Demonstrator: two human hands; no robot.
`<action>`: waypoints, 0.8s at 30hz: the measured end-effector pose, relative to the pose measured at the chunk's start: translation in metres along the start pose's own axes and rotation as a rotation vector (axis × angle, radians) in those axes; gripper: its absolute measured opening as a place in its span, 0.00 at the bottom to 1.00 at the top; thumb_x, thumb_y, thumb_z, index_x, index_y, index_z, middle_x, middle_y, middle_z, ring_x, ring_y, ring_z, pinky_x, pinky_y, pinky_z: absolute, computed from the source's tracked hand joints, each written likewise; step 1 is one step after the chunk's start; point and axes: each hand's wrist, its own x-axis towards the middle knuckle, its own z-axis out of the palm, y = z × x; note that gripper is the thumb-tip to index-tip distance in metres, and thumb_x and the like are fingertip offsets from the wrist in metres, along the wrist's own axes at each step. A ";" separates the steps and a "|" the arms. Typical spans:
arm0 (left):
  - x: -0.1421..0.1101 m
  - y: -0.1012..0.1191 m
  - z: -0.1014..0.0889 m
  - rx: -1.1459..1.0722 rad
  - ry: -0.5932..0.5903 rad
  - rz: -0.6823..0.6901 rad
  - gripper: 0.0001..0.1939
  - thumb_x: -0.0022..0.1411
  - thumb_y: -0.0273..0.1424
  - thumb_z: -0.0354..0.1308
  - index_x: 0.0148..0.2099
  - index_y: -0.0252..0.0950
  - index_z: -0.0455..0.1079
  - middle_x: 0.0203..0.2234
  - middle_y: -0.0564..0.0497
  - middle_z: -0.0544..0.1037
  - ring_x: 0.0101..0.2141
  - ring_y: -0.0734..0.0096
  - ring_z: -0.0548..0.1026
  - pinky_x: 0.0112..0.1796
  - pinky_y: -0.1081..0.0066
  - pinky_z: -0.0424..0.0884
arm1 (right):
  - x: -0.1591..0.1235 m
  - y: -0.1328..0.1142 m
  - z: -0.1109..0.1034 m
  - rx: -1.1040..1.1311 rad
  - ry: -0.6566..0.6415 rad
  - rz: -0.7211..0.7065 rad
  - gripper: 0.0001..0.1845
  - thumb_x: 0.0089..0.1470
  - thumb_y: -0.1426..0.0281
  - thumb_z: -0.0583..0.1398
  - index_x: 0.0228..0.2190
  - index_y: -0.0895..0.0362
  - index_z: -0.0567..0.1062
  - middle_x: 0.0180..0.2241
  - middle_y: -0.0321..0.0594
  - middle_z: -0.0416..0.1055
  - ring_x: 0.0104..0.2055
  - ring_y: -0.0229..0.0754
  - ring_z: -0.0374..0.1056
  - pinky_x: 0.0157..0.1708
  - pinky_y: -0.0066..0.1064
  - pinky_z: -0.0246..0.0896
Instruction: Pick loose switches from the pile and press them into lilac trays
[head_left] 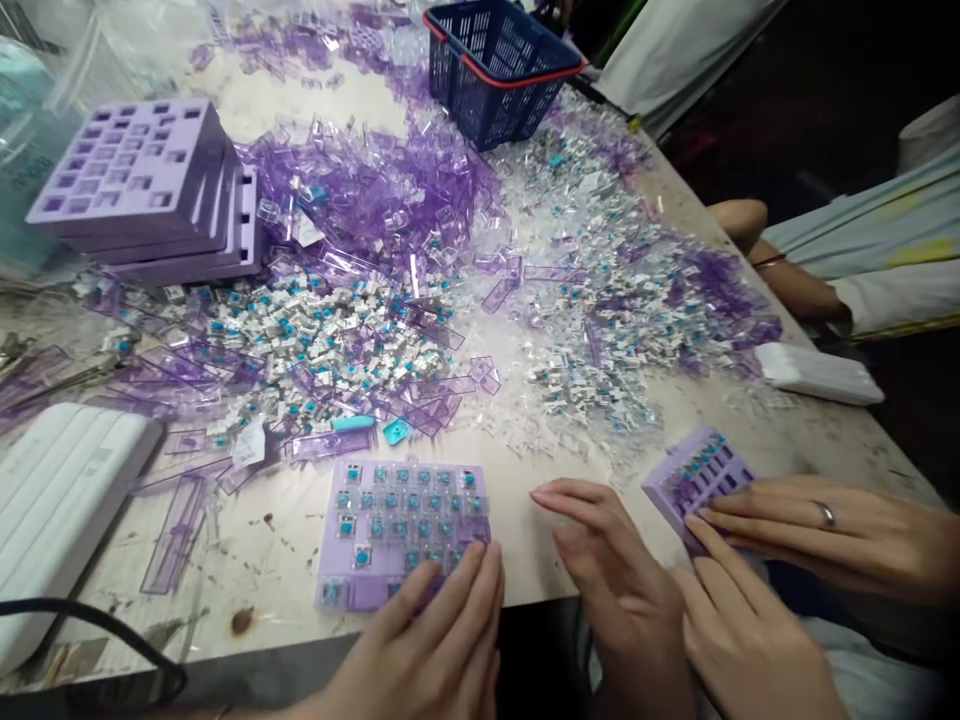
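Observation:
A light purple keypad case (382, 580) fitted with several clear-and-blue key switches (414, 502) lies flat at the table's near edge. My left hand (442, 630) is over its lower right corner, fingertips pressed on it beside a clear purple keycap (472, 530); the thumb is mostly hidden. To the right of the case, apart from it, my right hand (622, 580) is raised just above the table edge. Its fingers are stretched out with the thumb apart, and nothing shows between them. Beyond the case lie a teal cap (395, 431) and a teal stick-like piece (352, 423).
A co-worker's hands (757, 610) hold another purple case (701, 470) close on my right. Loose switches (330, 330) and purple keycaps (375, 180) cover the middle. Stacked purple cases (135, 180), a blue basket (487, 80) and a ridged white object (75, 500) stand around.

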 end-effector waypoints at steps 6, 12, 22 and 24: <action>-0.016 0.010 0.016 0.090 0.110 0.035 0.18 0.64 0.35 0.54 0.52 0.32 0.74 0.53 0.44 0.74 0.57 0.56 0.66 0.65 0.56 0.41 | 0.068 -0.045 0.019 -0.139 -0.251 -0.209 0.10 0.63 0.71 0.54 0.44 0.54 0.73 0.41 0.41 0.71 0.45 0.43 0.67 0.44 0.35 0.64; -0.021 0.010 0.023 0.090 0.121 0.051 0.18 0.64 0.33 0.53 0.52 0.30 0.73 0.54 0.43 0.73 0.57 0.56 0.66 0.65 0.55 0.41 | 0.109 -0.043 0.082 -0.464 -0.407 -0.294 0.08 0.60 0.73 0.58 0.42 0.59 0.72 0.41 0.45 0.71 0.43 0.48 0.65 0.42 0.39 0.62; -0.022 0.010 0.026 0.108 0.075 -0.003 0.24 0.64 0.35 0.50 0.58 0.27 0.67 0.60 0.40 0.66 0.65 0.51 0.52 0.66 0.56 0.38 | 0.104 -0.034 0.066 -0.025 -0.131 -0.328 0.08 0.62 0.74 0.56 0.43 0.57 0.73 0.41 0.41 0.75 0.45 0.41 0.69 0.47 0.37 0.63; -0.021 0.013 0.030 0.064 0.065 -0.029 0.25 0.64 0.34 0.51 0.59 0.26 0.66 0.61 0.40 0.64 0.66 0.53 0.51 0.66 0.57 0.38 | 0.088 -0.033 0.053 0.175 0.044 -0.184 0.11 0.63 0.73 0.55 0.45 0.53 0.72 0.40 0.38 0.74 0.40 0.37 0.71 0.42 0.32 0.67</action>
